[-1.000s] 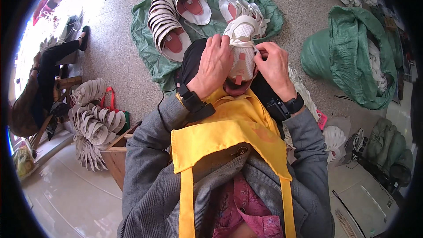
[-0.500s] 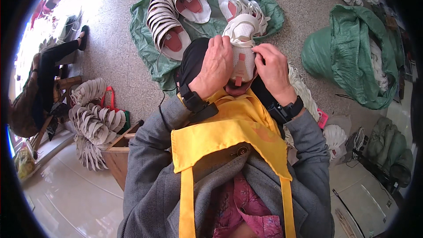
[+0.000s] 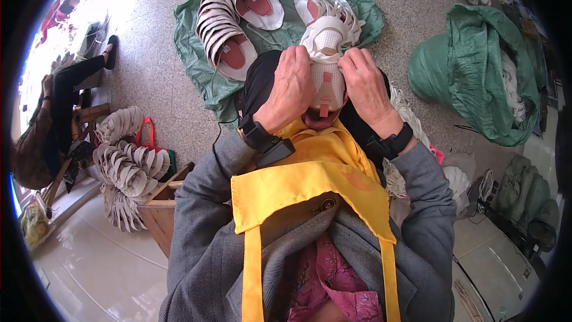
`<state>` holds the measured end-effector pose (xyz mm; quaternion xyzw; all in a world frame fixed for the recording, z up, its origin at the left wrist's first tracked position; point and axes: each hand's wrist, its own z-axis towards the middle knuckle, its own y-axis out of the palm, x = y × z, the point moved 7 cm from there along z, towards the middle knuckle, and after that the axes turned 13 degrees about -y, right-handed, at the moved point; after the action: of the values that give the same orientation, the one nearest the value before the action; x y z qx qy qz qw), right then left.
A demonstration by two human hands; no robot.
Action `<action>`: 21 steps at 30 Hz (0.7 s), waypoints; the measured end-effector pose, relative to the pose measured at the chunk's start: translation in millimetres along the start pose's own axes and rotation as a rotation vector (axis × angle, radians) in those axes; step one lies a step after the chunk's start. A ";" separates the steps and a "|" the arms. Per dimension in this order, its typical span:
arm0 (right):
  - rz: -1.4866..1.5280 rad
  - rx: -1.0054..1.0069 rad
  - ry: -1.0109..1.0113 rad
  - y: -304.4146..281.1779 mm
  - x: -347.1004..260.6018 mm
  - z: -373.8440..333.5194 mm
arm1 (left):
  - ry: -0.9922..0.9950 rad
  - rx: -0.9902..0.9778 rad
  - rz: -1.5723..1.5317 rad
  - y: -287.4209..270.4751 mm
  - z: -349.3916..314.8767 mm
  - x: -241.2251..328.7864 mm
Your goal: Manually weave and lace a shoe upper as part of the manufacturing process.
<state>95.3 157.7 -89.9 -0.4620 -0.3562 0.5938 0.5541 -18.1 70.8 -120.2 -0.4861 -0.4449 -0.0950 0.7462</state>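
**Both hands on one shoe upper, so mind the slip**

From my end of the head cam, the pale upper [image 3: 320,87] is just on the near side of the green sheet [image 3: 187,30], over the lap. I've got the left hand [image 3: 289,89] with fingers curled against its left edge, and the right hand [image 3: 368,86] pinching at its right edge. Can't tell if there's lace between those right fingertips; the knuckles hide it.

What worries me: if one side eases off, I reckon the upper could twist or slide, since only the lap seems to back it up. Pull too hard on one edge and it'd probably skew. The far end also overlaps the right-hand bunch [image 3: 325,9] in my view, so a forward shove might snag that.

Counts: one upper in hand, two hands, three groups on the green sheet (left stack [image 3: 217,24], middle stack [image 3: 256,5], that bunch), pieces too overlapped to number. One green sack [image 3: 429,65] right of the sheet, one co-worker [image 3: 77,76] to its left.
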 end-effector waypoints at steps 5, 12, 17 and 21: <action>-0.044 -0.037 -0.099 0.5 -0.6 5.0 | -0.002 0.038 -0.090 -2.0 2.0 -0.2; 0.070 -0.027 -0.191 -6.9 -11.5 12.6 | -0.026 0.069 -0.114 -3.1 3.2 -2.2; 0.581 0.109 0.211 -1.9 -9.5 9.4 | -0.032 0.081 -0.124 -1.3 2.3 -7.0; 0.463 0.130 0.183 3.0 -1.8 21.4 | -0.029 0.069 -0.168 0.2 4.0 -11.5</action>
<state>74.0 157.4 -85.6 -0.5464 -0.1503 0.6823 0.4619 -27.0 70.8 -128.5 -0.4224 -0.4977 -0.1349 0.7454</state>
